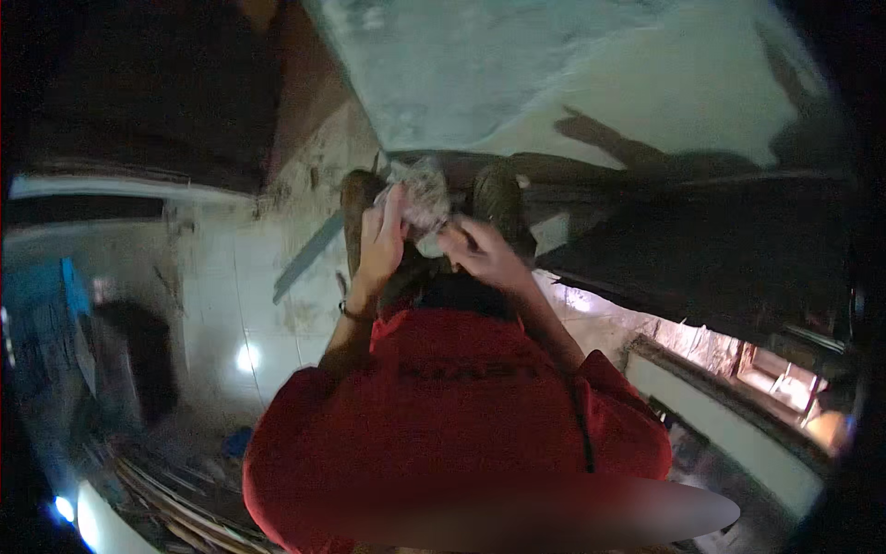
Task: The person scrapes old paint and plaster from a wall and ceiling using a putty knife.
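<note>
A pale grey-white lumpy thing (426,191) with a rough, mottled surface is between my knees; blur hides its exact kind. My left hand (381,242) holds its left side, fingers closed against it. At its lower right edge is my right hand (487,256), its fingers curled in a pinch. A small tan bit shows by those fingertips, too blurred to name. My two dark shoes or knees (498,198) flank the pale thing, and I wear a red shirt (452,406).
Ahead rises a pale green wall (480,74) carrying shadows. A dark panel (701,249) stands to the right, above a lit gap with clutter. On the left lie a grey strip (309,258) on the tiled floor (217,295), a dark box-like shape (134,360) and long sticks (175,503).
</note>
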Tool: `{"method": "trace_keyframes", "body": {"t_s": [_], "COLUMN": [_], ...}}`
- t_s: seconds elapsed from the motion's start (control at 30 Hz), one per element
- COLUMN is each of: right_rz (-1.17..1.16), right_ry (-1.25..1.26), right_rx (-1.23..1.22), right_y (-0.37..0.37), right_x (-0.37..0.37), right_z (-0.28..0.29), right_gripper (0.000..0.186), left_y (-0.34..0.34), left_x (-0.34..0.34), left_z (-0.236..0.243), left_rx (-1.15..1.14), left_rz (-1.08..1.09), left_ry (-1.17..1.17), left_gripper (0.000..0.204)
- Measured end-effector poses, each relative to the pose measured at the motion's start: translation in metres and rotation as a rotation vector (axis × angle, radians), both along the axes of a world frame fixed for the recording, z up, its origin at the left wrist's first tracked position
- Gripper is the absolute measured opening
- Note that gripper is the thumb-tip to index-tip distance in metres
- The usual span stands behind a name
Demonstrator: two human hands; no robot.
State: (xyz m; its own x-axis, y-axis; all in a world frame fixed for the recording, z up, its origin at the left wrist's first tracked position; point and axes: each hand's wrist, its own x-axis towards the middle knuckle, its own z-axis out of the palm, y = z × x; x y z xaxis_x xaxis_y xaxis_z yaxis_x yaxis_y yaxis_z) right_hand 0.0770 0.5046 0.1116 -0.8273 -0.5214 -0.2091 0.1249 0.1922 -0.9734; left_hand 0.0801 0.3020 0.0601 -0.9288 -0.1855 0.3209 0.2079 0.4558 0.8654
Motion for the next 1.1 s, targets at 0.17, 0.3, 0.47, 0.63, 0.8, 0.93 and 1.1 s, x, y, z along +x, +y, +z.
{"method": "trace_keyframes", "body": {"t_s": [0.17, 0.3, 0.47, 0.63, 0.8, 0.93, 1.1], "right_rz": [-0.029, -0.110, -0.346, -0.449, -0.549, -0.542, -0.592], "right_ry": [0.292, 0.273, 0.017, 0.003, 0.305, 0.269, 0.330], "right_rx": [0.146, 0.082, -0.095, -0.163, -0.189, -0.279, -0.341], "right_y": [0.006, 0.010, 0.014, 0.036, 0.059, 0.054, 0.061], "right_x": [0.000, -0.004, -0.009, -0.055, -0.097, -0.119, -0.121], "right_z": [-0.032, -0.036, -0.030, -0.029, -0.016, -0.031, -0.043], "right_gripper": [0.026, 0.030, 0.039, 0.041, 0.035, 0.035, 0.040], "left_y": [0.020, 0.024, 0.061, 0.090, 0.121, 0.113, 0.142], "left_x": [-0.001, -0.005, -0.040, -0.109, -0.158, -0.193, -0.172], "left_z": [0.029, 0.016, 0.042, 0.047, 0.057, -0.004, 0.030], "left_rx": [0.459, 0.373, 0.145, -0.078, -0.718, -0.549, -0.730], "left_rz": [-0.091, -0.045, -0.235, -0.436, -0.330, -0.330, -0.135], "left_ry": [-0.407, -0.424, -0.320, 0.145, 0.095, 0.307, 0.409], "left_gripper": [0.034, 0.039, 0.036, 0.027, 0.027, 0.047, 0.032]}}
